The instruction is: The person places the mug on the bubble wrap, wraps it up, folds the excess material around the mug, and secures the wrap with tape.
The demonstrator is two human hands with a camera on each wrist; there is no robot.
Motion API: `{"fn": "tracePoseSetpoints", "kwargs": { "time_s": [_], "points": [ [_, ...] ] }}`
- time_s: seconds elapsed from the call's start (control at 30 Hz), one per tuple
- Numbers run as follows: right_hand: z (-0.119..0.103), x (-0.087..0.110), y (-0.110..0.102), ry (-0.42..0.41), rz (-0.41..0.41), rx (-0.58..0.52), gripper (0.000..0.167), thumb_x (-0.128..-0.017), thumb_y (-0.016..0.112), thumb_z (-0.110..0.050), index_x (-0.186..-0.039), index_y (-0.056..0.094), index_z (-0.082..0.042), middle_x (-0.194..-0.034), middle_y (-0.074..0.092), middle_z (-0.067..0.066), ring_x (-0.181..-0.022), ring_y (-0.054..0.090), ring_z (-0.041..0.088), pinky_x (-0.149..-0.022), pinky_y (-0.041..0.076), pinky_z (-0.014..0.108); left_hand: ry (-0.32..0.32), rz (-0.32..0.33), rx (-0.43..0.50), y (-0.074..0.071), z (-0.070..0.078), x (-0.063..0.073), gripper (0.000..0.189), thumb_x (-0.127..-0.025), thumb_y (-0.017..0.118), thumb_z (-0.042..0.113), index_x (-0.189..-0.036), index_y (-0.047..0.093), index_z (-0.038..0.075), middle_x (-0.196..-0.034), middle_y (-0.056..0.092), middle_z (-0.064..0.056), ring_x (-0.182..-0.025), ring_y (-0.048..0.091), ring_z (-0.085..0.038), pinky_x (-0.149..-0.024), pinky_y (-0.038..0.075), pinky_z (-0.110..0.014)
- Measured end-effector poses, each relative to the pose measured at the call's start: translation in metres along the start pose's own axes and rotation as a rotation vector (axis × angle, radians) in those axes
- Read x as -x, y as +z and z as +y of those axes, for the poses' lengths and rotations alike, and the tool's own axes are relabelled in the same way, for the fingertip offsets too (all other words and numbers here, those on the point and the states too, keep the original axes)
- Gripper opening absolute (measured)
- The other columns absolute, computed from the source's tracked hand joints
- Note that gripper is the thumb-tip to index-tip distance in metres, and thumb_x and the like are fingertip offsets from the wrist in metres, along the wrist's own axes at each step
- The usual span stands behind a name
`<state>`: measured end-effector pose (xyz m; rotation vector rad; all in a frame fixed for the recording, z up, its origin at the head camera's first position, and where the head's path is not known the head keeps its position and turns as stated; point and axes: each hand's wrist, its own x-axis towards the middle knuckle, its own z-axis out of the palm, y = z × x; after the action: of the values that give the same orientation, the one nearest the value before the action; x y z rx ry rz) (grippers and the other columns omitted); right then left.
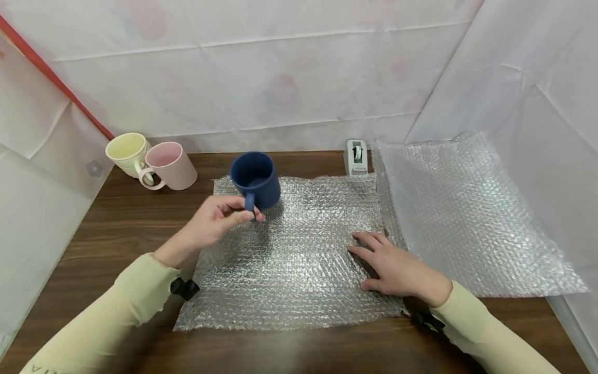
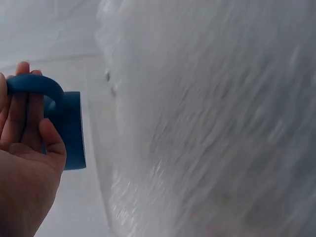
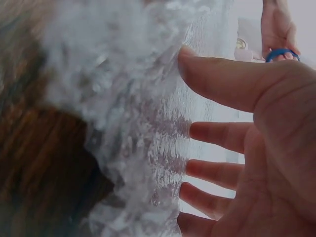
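A dark blue mug [image 1: 261,182] is held by its handle in my left hand [image 1: 212,221], over the upper left part of a bubble wrap sheet [image 1: 299,270]. Its mouth faces up and tilts toward me. In the left wrist view the thumb and fingers pinch the mug handle [image 2: 42,84]. My right hand [image 1: 392,265] rests with spread fingers on the right side of the same sheet. The right wrist view shows its fingertips [image 3: 197,131] touching the bubble wrap [image 3: 165,138].
A yellow mug [image 1: 127,150] and a pink mug [image 1: 177,169] stand together at the back left of the wooden table [image 1: 117,223]. A white tape dispenser [image 1: 357,158] stands at the back edge. Another bubble wrap sheet [image 1: 467,218] lies at the right.
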<state>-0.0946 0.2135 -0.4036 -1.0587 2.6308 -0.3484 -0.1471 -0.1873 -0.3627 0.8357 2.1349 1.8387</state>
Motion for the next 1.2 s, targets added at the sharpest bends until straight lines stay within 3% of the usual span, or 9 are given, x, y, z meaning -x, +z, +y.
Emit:
{"fn": "tracePoseSetpoints", "kwargs": {
  "time_s": [0.2, 0.43, 0.6, 0.73, 0.97, 1.2],
  "points": [
    [0.0, 0.0, 0.0, 0.003, 0.005, -0.001, 0.081, -0.08, 0.082, -0.04, -0.146, 0.049, -0.007, -0.156, 0.031, 0.018, -0.139, 0.031, 0.04, -0.096, 0.049, 0.052, -0.064, -0.115, 0.042, 0.028, -0.013, 0.009, 0.011, -0.095, 0.062, -0.004, -0.102, 0.07, -0.004, -0.099, 0.073, -0.018, -0.1, 0.069, -0.028, -0.089, 0.055, -0.038],
    [0.0, 0.0, 0.0, 0.002, 0.0, -0.006, 0.081, -0.08, 0.082, -0.042, -0.146, 0.048, -0.008, -0.157, 0.03, 0.017, -0.14, 0.03, 0.04, -0.096, 0.048, 0.052, -0.103, -0.18, 0.029, 0.05, -0.024, 0.014, 0.012, -0.095, 0.064, 0.001, -0.103, 0.073, 0.003, -0.1, 0.073, -0.016, -0.1, 0.068, -0.026, -0.089, 0.054, -0.04],
    [0.0, 0.0, -0.001, -0.011, 0.012, 0.0, 0.081, -0.08, 0.082, -0.041, -0.146, 0.049, -0.007, -0.156, 0.031, 0.017, -0.139, 0.031, 0.039, -0.096, 0.049, 0.052, -0.115, -0.228, 0.084, 0.06, -0.029, 0.017, 0.012, -0.094, 0.064, -0.001, -0.103, 0.071, -0.001, -0.1, 0.073, -0.015, -0.098, 0.069, -0.03, -0.091, 0.053, -0.041],
    [-0.001, 0.0, -0.001, -0.023, 0.026, 0.004, 0.081, -0.08, 0.082, -0.041, -0.145, 0.049, -0.006, -0.156, 0.031, 0.018, -0.139, 0.032, 0.04, -0.094, 0.05, 0.053, -0.15, -0.278, 0.068, 0.065, -0.03, 0.017, 0.012, -0.094, 0.065, 0.003, -0.104, 0.072, 0.0, -0.101, 0.074, -0.012, -0.099, 0.07, -0.03, -0.091, 0.053, -0.039],
    [-0.002, 0.003, -0.003, -0.021, 0.026, 0.036, 0.082, -0.08, 0.08, -0.043, -0.146, 0.049, -0.006, -0.156, 0.031, 0.019, -0.139, 0.033, 0.04, -0.098, 0.047, 0.053, -0.21, -0.35, -0.043, 0.063, -0.022, 0.012, 0.016, -0.095, 0.067, 0.014, -0.105, 0.073, 0.003, -0.104, 0.074, -0.009, -0.102, 0.069, -0.026, -0.092, 0.052, -0.036],
    [-0.01, 0.019, -0.008, -0.111, 0.114, -0.005, 0.068, -0.083, 0.077, -0.045, -0.136, 0.059, -0.006, -0.137, 0.056, 0.012, -0.125, 0.053, 0.03, -0.101, 0.046, 0.046, -0.253, -0.391, -0.108, 0.061, -0.014, 0.009, 0.018, -0.097, 0.066, 0.02, -0.108, 0.073, 0.007, -0.106, 0.074, -0.005, -0.103, 0.067, -0.019, -0.09, 0.053, -0.036]
  ]
}}
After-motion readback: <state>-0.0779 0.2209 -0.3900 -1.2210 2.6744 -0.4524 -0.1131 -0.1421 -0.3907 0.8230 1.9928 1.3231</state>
